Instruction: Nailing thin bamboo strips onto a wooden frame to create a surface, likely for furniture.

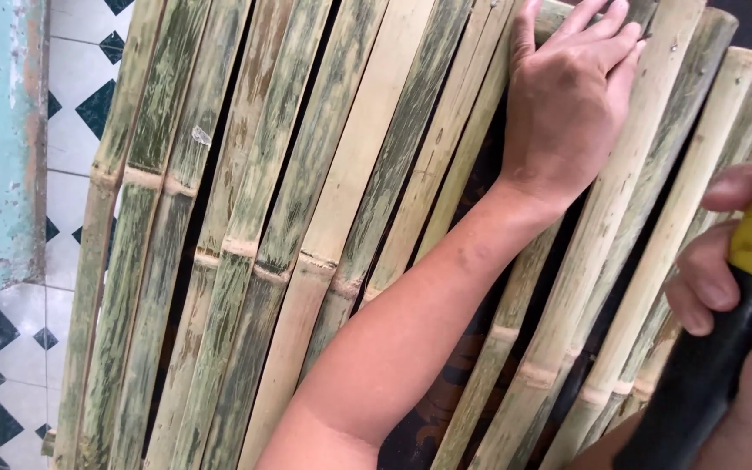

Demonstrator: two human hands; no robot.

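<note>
nearest, at 4 o'clock, a black-and-yellow tool handle [733, 322] is grasped by the right hand [741, 287], while the bamboo slats [306, 218] should be kept pressed firmly by the flat, released left hand [567, 96] at 1 o'clock.

Left hand [572, 96] flat, fingers extended; right hand [724, 261] fisted in closed grip

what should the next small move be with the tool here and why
Probably bring the black and yellow tool handle in the right hand up toward the bamboo slats beside the left hand. That hand lies flat on the slats near their top, while the tool sits low at the right edge, off the slats.
</note>
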